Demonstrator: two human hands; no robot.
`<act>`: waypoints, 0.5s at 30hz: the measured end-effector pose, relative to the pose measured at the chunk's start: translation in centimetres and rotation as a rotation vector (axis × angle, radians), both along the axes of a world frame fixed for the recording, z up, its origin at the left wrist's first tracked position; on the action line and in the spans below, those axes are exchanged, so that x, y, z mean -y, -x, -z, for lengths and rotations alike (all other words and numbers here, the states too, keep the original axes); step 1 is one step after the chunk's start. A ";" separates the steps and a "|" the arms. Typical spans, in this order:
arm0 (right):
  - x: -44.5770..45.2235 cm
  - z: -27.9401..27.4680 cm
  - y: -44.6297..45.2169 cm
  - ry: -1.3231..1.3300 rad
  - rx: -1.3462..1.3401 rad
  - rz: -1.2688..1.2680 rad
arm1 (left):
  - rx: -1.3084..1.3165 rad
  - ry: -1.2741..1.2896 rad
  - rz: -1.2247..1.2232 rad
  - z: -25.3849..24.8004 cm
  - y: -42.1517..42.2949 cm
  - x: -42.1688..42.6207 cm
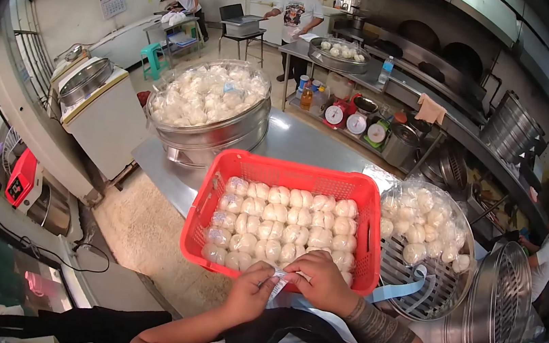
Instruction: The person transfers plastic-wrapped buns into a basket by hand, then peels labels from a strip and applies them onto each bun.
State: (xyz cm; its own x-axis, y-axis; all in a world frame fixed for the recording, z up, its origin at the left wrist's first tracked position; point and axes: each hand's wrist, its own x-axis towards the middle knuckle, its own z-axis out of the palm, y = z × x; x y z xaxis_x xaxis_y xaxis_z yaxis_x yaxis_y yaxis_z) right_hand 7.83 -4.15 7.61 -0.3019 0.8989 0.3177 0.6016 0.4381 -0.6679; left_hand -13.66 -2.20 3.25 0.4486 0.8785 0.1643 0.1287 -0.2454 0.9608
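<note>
My left hand (pixel 250 293) and my right hand (pixel 321 281) meet at the near rim of a red plastic crate (pixel 196 220). Between their fingertips is a small white strip with printing, like a label (pixel 277 286); both hands pinch it. Inside the crate, pale round buns (pixel 275 213) wrapped in clear plastic lie in rows. My hands and forearms hide part of the crate's near edge. To the right, a clear bag of buns (pixel 422 220) rests on a perforated steamer tray (pixel 455 290), with a light blue strap (pixel 396 293) beside it.
A large steel steamer (pixel 210 137) heaped with bagged buns stands beyond the crate on the metal table (pixel 306 138). Stacked steamer rings (pixel 490 314) stand at right. Dial scales (pixel 356 123) sit under the far counter. One person (pixel 299 17) stands at the back, another (pixel 545 256) at far right.
</note>
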 end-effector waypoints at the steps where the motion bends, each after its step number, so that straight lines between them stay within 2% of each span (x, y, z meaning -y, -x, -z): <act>1: 0.1 0.3 -0.5 0.002 -0.014 -0.018 | -0.012 -0.018 0.000 -0.1 -0.2 0.3; 15: 1.7 -0.6 -1.3 -0.029 -0.002 -0.134 | -0.102 -0.151 -0.087 -0.9 -0.9 3.4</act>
State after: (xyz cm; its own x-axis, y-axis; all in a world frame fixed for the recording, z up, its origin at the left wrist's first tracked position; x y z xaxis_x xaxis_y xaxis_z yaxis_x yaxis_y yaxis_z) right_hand 9.11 -5.82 8.22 -0.4180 0.8410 0.3435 0.5349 0.5334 -0.6553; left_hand -12.77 -5.65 4.11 0.3934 0.8834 0.2546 0.2504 -0.3694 0.8949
